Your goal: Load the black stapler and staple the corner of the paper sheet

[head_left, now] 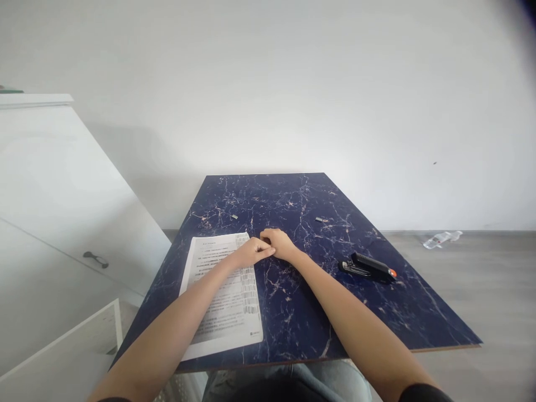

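My left hand (250, 252) and my right hand (280, 243) meet over the middle of the table. The left hand lies partly over the right edge of a printed paper sheet (221, 312), its thumb reaching to my right hand. My right hand rests on the blue marbled tabletop, its fingers curled in; no object shows in it, though the palm side is hidden. To the right of my right forearm lies a black stapler (368, 268) with its top part raised and an orange-red spot at one end.
A small light strip (234, 216) and another small strip (321, 219) lie farther back on the table (288, 195). At the left stands a white cabinet (50, 184) with a dark handle (96, 259). Clear crumpled plastic (442, 240) is on the floor at the right.
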{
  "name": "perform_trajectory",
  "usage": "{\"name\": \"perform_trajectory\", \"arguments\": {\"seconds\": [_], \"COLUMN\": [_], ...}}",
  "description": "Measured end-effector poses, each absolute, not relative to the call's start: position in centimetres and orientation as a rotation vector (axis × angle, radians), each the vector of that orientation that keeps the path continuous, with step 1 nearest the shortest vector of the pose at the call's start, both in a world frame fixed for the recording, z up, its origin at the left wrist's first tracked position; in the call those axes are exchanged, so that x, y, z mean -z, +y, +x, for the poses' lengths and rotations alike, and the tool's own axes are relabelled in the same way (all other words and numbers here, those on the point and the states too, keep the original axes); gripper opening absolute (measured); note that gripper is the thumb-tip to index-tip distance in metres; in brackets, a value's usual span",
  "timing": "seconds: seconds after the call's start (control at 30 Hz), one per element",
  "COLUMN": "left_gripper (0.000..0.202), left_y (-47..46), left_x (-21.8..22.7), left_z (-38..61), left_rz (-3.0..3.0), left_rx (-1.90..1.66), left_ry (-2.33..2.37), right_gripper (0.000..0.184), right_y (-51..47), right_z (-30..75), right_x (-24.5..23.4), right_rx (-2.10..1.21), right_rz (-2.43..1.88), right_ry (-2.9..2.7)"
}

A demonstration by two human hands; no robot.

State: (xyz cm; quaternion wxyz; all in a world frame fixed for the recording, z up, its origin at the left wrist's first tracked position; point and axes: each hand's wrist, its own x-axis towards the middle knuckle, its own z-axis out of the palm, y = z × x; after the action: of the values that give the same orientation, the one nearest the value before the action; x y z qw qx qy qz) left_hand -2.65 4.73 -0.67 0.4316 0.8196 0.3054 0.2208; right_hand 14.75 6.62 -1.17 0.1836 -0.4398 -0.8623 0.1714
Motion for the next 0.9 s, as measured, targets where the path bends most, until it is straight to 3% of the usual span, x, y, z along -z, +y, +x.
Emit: {"name": "perform_trajectory", "arguments": {"seconds": [0.23, 0.37, 0.57, 0.63, 0.7, 0.9], "left_gripper": [0.057, 0.054, 0.053, 0.053, 0.053, 0.053], "left_y": [4.7, 4.1, 3.8, 4.0, 4.1, 4.1], "left_x": [0.7, 0.0, -0.5, -0.4, -0.2, -0.1], "left_z": [-2.6, -2.6, -2.5, -2.5, -2.4, -2.4], "left_rz": [2.017, 2.023, 2.054, 2.058, 2.068, 2.102], "left_rx": [-0.584, -0.568, -0.525, -0.522, -0.52, -0.525], "left_ry": [0.8, 0.815, 0.842, 0.835, 0.828, 0.836], "right_gripper": [0.011, 0.019, 0.032, 0.025, 0.016, 0.042], "right_y": [3.3, -0.8, -8.1, -10.1, -11.3, -10.1], "right_z": [15.7, 19.6, 31.8, 35.1, 37.1, 38.3], "right_x": [-3.8, -6.6, -1.7, 0.3, 1.3, 2.1], "right_rx": [-0.187, -0.033, 0.321, 0.364, 0.329, -0.037], "right_rz": [-1.358, -1.309, -1.524, -1.545, -1.595, -1.667], "right_ry": [-2.575, -2.251, -1.622, -1.525, -1.472, -1.598]}}
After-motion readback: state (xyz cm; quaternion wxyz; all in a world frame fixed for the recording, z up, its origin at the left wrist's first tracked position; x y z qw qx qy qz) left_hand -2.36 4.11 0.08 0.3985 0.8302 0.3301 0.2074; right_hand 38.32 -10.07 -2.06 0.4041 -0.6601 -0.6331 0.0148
